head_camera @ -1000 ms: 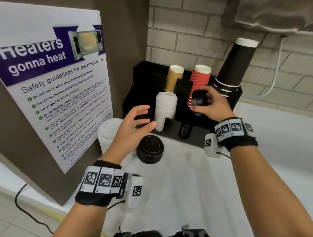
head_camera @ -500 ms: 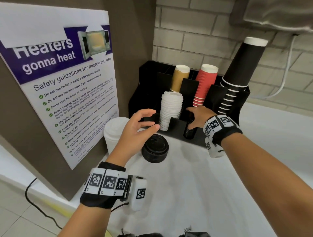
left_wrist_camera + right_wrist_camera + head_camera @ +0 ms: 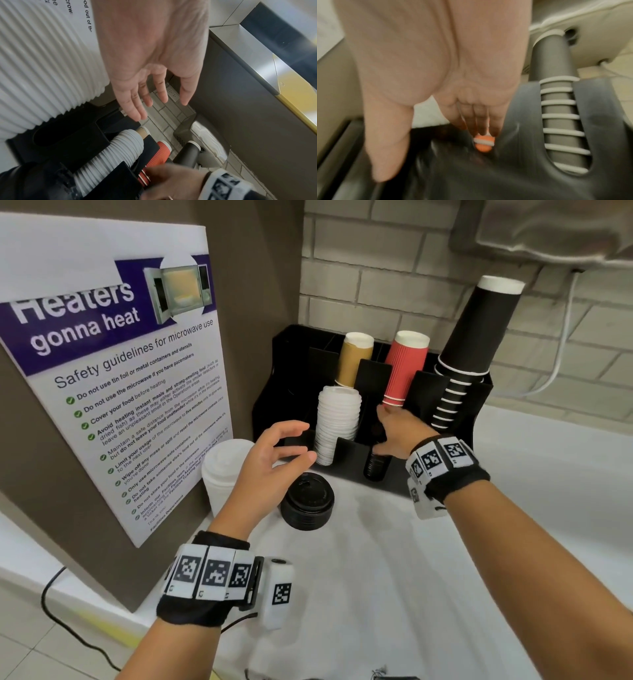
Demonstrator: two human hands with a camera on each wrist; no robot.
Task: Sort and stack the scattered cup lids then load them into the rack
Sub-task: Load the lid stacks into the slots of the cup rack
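A black rack (image 3: 349,470) stands at the back of the white counter. Its left front slot holds a tall stack of white lids (image 3: 337,422) (image 3: 116,152). In the middle front slot sits a small stack of black lids (image 3: 376,469). My right hand (image 3: 383,426) (image 3: 433,155) reaches into that slot with straight fingers and holds nothing. My left hand (image 3: 301,441) (image 3: 159,106) hovers open above a stack of black lids (image 3: 306,503) on the counter. A white lid stack (image 3: 222,470) (image 3: 42,60) stands to its left.
Brown cups (image 3: 352,361), red cups (image 3: 406,368) and tall black cups (image 3: 472,344) lean in the rack's rear slots. A microwave poster (image 3: 120,388) on a panel closes off the left. The white counter (image 3: 376,594) extends forward and right. A cable (image 3: 555,364) hangs on the brick wall.
My right hand brought the small black lids down from in front of the red cups into the rack's middle slot and let go. My left hand barely moved.
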